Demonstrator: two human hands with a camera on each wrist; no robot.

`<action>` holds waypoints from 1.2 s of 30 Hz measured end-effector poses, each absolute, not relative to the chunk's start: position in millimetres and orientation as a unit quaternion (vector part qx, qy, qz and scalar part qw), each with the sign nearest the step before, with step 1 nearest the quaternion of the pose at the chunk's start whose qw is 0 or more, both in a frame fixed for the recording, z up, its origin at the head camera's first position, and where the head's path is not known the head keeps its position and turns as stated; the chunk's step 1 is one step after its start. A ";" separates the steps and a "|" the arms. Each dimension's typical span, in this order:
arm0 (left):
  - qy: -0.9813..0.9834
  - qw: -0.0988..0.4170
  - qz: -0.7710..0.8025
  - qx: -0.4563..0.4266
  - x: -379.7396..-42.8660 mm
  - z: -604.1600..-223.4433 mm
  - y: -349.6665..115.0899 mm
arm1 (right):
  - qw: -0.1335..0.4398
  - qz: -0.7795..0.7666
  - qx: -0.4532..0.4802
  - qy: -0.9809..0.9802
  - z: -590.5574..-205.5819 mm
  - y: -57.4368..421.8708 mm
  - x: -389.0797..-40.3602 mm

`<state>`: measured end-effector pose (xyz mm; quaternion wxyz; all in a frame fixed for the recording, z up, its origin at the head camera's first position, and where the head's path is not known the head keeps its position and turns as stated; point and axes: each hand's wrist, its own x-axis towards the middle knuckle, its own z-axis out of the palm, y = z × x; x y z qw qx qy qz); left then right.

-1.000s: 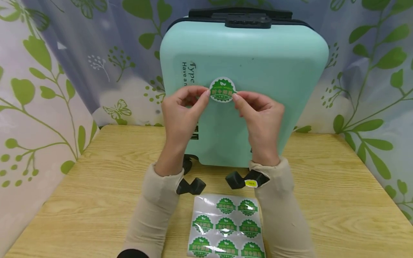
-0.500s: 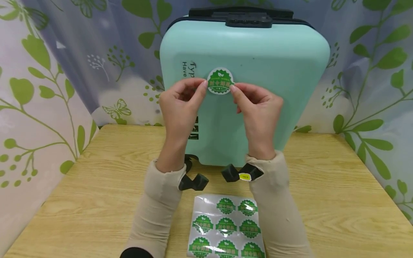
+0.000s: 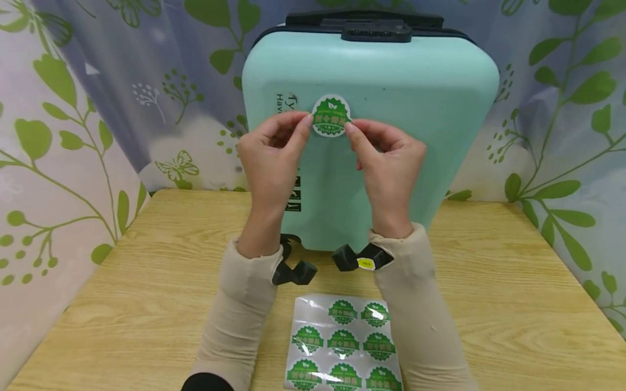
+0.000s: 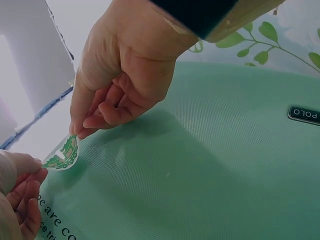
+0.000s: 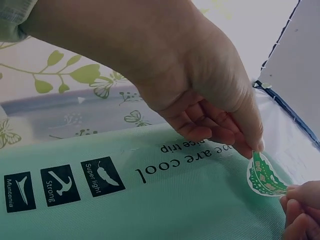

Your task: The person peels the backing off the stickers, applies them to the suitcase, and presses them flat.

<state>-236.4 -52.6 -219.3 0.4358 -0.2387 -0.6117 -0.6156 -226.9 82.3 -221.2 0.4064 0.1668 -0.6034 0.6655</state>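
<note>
A round green-and-white sticker [image 3: 331,115] is stretched between both hands, close over the front of a mint-green suitcase [image 3: 337,174]. My left hand [image 3: 274,160] pinches its left edge between thumb and index finger. At the opposite edge, my right hand [image 3: 393,160] pinches it the same way. Both wrist views show the sticker [image 4: 62,155] bowed, its middle sagging toward the suitcase shell. Printed lettering [image 5: 185,160] on the suitcase lies beside the left hand, partly hidden by it in the head view.
A sheet of similar green stickers [image 3: 342,342], one spot bare at its upper left, lies on the wooden table [image 3: 146,282] between the forearms. The suitcase stands upright with its black handle [image 3: 364,21] on top. Leaf-patterned curtains [image 3: 191,108] hang behind and beside it.
Both hands have moved up and slightly left along the suitcase front, carrying the sticker closer to the upper lettering. The grip at both edges stays the same.
</note>
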 end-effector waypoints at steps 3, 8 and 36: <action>-0.608 0.439 -0.616 -0.241 -237.0 -218.6 -52.5 | 0.415 0.660 0.170 -0.603 -220.5 80.7 -227.3; -0.608 0.437 -0.618 -0.240 -237.5 -219.0 -51.7 | 0.424 0.653 0.175 -0.603 -220.1 80.6 -227.0; -0.640 0.451 -0.587 -0.207 -239.8 -216.8 -49.8 | 0.450 0.618 0.160 -0.624 -217.2 77.9 -228.3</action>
